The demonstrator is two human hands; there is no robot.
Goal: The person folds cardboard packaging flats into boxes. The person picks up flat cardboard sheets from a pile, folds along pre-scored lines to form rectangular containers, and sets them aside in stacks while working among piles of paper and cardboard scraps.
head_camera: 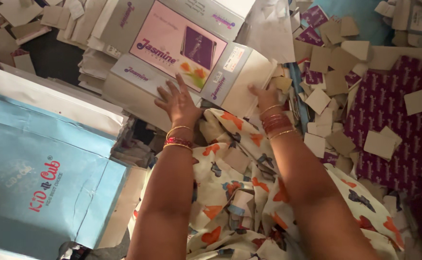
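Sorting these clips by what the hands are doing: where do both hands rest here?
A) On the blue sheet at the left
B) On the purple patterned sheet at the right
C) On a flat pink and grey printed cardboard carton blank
C: the left hand lies spread on the flat pink and grey printed cardboard carton blank, and the right hand presses its near edge.

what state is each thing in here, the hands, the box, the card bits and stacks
left hand: open, flat on the box
right hand: pressing the box edge
printed box: unfolded, flaps out
blue sheets: stacked flat
card squares: loose, scattered
purple sheet: flat, partly covered
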